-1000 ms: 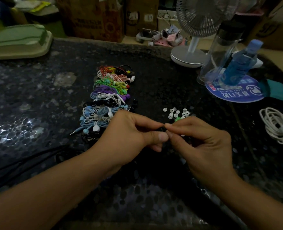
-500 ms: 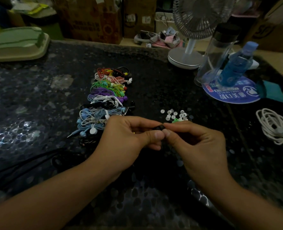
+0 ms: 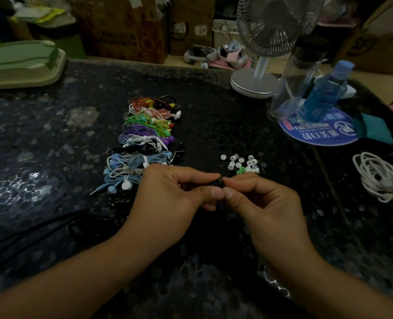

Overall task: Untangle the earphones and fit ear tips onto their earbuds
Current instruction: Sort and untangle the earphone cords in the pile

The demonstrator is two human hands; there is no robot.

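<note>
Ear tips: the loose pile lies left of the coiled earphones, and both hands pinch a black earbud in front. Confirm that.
Not quite. In the head view the ear tips lie right of the coiled earphones, not left. The rest stands: the left hand and right hand pinch a black earbud in front.

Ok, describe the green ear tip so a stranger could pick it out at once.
Start at the round blue mat under the bottles on the right of the dark table. Nearer the person lies a small scatter of white ear tips, just beyond the right hand. The green ear tip sits at its near edge, the only coloured one.
</note>
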